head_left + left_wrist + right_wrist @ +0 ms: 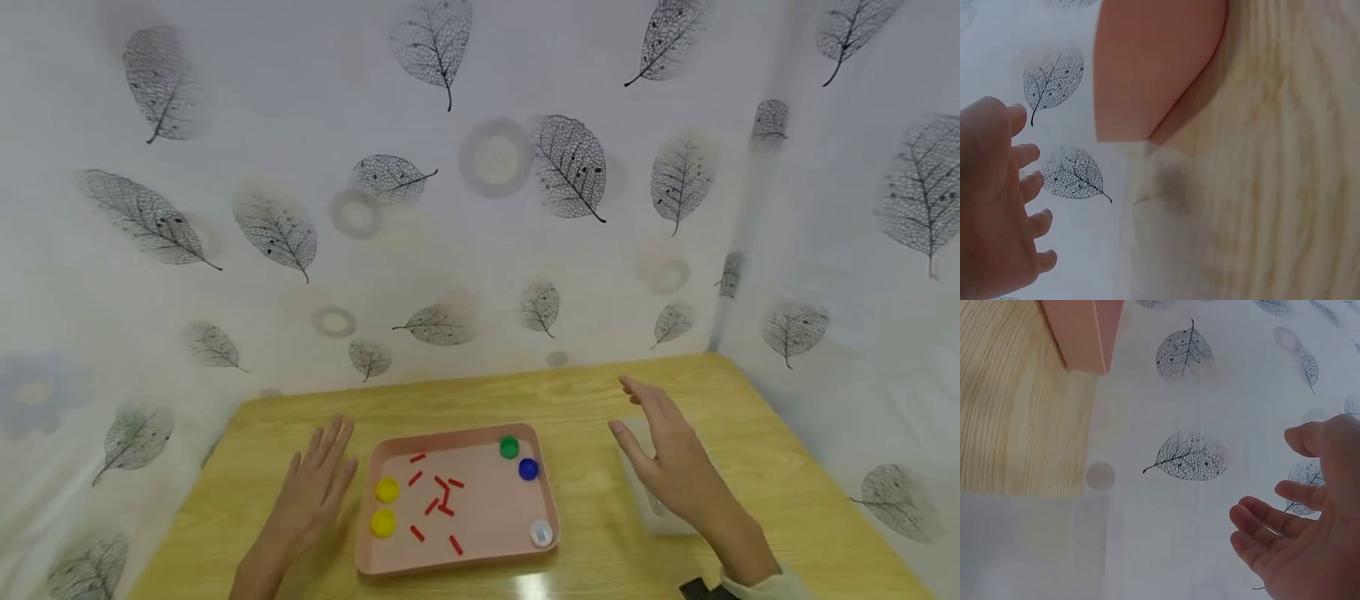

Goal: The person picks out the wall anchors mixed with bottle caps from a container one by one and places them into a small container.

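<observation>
A pink tray (pixel 495 508) lies on the wooden table between the two hands in the head view. My left hand (pixel 311 492) hovers beside its left edge with straight fingers, holding nothing. To the right of the tray, my right hand (pixel 671 462) is raised over a white rectangular object (pixel 663 523) and partly hides it; its fingers are loosely bent around nothing. Several short red sticks (pixel 417 533) are scattered in the tray. Two yellow round pieces (pixel 383 523) sit along its left side. A green cap (pixel 509 447), a blue cap (pixel 528 469) and a whitish round piece (pixel 541 533) sit along the right.
The wooden table (pixel 585 400) reaches back to a pale cloth (pixel 480 250) printed with leaves, which also hangs along both sides. In the wrist views, the tray's outer wall (pixel 1154 69) shows at the top. A dark strap (pixel 697 590) is at the right wrist.
</observation>
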`<state>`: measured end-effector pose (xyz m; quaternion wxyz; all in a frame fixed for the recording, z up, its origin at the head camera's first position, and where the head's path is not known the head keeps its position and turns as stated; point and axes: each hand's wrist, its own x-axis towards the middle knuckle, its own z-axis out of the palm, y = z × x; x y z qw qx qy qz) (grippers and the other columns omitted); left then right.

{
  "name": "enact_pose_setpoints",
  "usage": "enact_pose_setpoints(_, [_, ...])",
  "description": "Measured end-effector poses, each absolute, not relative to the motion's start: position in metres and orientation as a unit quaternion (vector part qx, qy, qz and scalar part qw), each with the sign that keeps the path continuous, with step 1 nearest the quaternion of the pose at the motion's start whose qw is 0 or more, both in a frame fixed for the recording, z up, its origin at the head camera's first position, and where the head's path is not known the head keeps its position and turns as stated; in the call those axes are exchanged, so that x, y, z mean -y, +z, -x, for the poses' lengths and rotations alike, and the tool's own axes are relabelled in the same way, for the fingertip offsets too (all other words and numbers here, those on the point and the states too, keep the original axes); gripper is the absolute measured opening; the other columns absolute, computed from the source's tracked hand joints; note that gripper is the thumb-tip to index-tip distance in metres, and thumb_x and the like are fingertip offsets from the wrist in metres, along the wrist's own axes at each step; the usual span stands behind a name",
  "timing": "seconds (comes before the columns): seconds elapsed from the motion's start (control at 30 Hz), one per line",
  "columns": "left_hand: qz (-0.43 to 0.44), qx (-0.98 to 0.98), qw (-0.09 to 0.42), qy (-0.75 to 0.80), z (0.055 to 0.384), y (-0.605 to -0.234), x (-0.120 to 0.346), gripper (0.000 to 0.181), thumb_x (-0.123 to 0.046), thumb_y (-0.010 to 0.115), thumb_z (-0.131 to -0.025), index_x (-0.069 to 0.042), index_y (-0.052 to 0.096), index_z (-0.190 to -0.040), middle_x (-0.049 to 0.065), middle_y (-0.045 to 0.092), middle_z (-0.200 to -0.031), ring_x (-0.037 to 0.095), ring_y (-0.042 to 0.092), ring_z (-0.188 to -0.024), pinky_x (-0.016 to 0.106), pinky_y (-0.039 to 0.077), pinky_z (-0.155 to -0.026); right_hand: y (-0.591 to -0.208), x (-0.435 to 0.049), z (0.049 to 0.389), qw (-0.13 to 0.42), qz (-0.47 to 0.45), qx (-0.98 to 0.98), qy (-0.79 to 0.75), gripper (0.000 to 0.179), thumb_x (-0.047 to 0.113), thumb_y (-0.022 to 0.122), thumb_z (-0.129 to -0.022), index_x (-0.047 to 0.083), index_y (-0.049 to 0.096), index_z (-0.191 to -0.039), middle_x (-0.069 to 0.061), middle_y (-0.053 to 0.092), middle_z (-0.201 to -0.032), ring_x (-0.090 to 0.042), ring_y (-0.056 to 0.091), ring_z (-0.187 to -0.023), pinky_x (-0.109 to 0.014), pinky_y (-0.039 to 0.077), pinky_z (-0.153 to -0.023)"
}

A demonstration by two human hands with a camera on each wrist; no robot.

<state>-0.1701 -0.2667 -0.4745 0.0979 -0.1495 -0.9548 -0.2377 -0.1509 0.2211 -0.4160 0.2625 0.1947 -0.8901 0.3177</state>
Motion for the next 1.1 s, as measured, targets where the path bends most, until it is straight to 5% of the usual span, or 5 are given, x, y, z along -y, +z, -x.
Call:
enact_pose_setpoints(0.57, [0.162, 0.954, 0.059, -0.245, 0.130, -0.498, 0.255, 0.056, -0.030, 0.044, -0.111, -0.010, 0.032, -0.162, 0.014, 0.026, -0.167, 0.051, 0.026, -0.148, 0.082, 0.021, -0.105, -0.442, -0.156, 0.150, 0.193, -0.228, 0.861, 0.411, 0.049, 0.013, 0.068, -0.101, 0.009, 0.052, -0.147, 0.000, 0.060, -0.131, -0.019, 0.062, -0.111, -0.041, 0.057, -0.090])
enact_pose_setpoints(1.1, [0.134, 0.961, -0.001, -0.240, 0.119, -0.496, 0.240, 0.058, -0.037, 0.036, -0.113, -0.015, 0.023, -0.165, 0.005, 0.019, -0.170, 0.042, 0.024, -0.151, 0.076, 0.023, -0.110, -0.479, -0.116, 0.144, 0.102, -0.270, 0.792, 0.538, 0.024, -0.002, 0.070, -0.094, 0.007, 0.065, -0.116, -0.002, 0.065, -0.099, -0.013, 0.063, -0.086, -0.027, 0.058, -0.075])
